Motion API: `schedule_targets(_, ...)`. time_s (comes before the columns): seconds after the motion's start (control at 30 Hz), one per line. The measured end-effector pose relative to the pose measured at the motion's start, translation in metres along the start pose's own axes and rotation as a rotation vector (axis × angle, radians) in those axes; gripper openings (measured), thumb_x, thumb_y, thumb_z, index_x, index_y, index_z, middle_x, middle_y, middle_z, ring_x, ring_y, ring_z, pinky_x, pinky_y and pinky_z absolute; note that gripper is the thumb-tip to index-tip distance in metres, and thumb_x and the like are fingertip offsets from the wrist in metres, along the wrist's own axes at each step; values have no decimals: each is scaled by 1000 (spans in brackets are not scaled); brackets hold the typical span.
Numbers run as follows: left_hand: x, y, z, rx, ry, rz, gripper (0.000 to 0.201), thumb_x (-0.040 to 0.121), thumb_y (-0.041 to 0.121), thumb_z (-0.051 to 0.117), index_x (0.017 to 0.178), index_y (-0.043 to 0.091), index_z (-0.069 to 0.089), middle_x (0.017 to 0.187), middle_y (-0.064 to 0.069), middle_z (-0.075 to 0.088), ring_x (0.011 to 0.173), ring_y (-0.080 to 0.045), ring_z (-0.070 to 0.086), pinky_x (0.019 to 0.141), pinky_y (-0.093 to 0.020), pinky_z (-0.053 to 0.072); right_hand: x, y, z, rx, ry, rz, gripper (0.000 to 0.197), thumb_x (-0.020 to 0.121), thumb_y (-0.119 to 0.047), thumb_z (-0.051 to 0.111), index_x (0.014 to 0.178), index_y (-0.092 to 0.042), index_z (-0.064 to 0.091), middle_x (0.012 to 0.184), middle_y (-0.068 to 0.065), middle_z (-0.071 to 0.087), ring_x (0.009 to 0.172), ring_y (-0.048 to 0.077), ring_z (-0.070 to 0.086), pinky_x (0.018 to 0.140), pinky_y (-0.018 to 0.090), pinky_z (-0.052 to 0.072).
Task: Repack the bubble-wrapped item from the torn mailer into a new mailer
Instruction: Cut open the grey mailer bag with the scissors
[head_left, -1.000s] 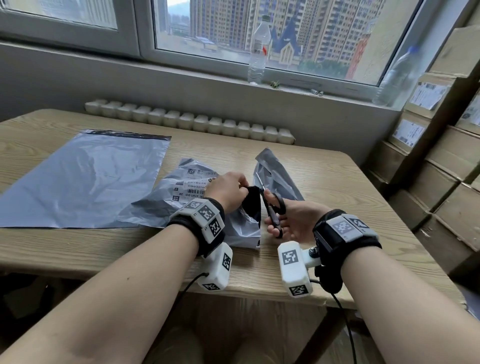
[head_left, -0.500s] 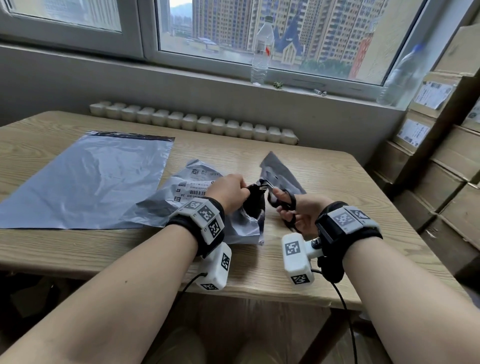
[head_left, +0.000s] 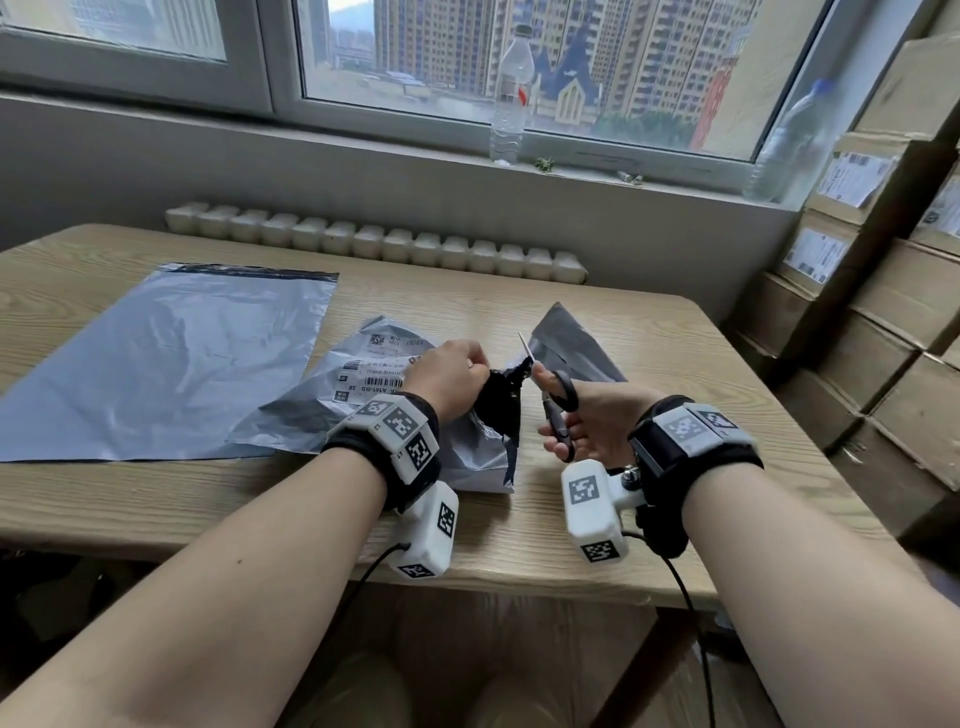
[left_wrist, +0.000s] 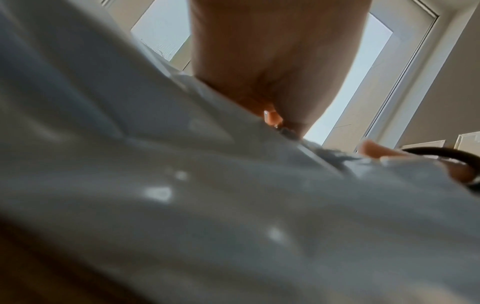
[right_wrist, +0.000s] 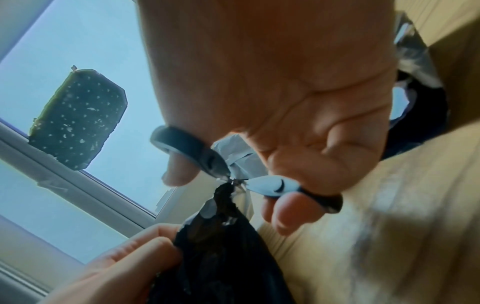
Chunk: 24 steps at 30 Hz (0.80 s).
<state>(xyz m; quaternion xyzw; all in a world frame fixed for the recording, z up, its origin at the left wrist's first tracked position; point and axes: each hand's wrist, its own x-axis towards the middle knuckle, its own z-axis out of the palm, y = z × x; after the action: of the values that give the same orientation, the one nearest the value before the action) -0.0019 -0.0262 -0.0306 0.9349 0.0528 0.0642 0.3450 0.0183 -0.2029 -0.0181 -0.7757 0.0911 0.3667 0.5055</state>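
**Q:** Since a second ago, what has changed?

**A:** Compared with then, the scissors (head_left: 557, 402) have swung up: the blade tip now points toward the window, and the handle loops are spread wider. The right hand (head_left: 587, 421) has thumb and fingers through the loops, clamped on them. The left hand (head_left: 451, 382) pinches the ragged dark edge of the torn mailer (head_left: 467, 452), just beside the blades.

**Q:** Where is the bubble-wrapped item?

**A:** Not visible; I judge it is inside the torn mailer, which lies on the table (head_left: 649, 551) near the front edge. A cut-off grey strip (head_left: 571, 343) lies behind the right hand. The new mailer (head_left: 161, 358) lies flat to the left, untouched.

**Q:** What could go wrong?

**A:** The left fingertips sit very close to the blades, so a hasty snip could nick them. Cutting deep could slice the wrap inside. The limp plastic may also fold between the blades and jam rather than cut.
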Motion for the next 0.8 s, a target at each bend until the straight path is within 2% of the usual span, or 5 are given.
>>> schedule_targets(0.1, -1, -3, -1, -13, -32, 35, 15, 91, 20, 48, 81, 26, 57, 103, -8, 67, 101, -27, 60, 90, -36, 49, 6, -7, 3, 4, 21, -25, 77, 46, -78, 63, 80, -9, 55, 66, 3, 57, 55, 9, 52, 54, 15, 40)
schedule_targets(0.2, 0, -6, -3, -40, -60, 46, 17, 91, 18, 48, 78, 23, 57, 101, -10, 68, 100, -28, 62, 87, -35, 49, 6, -10, 6, 19, 34, -18, 65, 67, -74, 58, 76, -10, 52, 56, 0, 54, 37, 5, 49, 32, 13, 34)
schedule_targets(0.37, 0, -7, -4, -68, -63, 49, 17, 92, 17, 46, 80, 20, 57, 101, -10, 68, 101, -28, 62, 88, -34, 49, 16, -8, -3, 57, 95, -89, 46, 91, -51, 46, 69, -11, 41, 33, -5, 44, 22, 0, 35, 24, 10, 21)
schedule_targets(0.53, 3, -4, -4, -150, -13, 34, 14, 91, 16, 46, 93, 19, 60, 96, -9, 65, 94, -27, 60, 85, -34, 49, 16, -6, -14, 225, 199, -123, 33, 91, -33, 58, 72, -8, 48, 65, 7, 47, 23, 5, 44, 22, 12, 26)
schedule_targets(0.8, 5, 6, 6, -173, 2, 87, 22, 89, 19, 52, 110, 23, 55, 76, 9, 53, 80, -18, 54, 80, -34, 47, 31, -5, -27, -179, 553, -137, 23, 74, -11, 72, 93, -8, 59, 93, 13, 65, 76, 23, 65, 54, 27, 53)
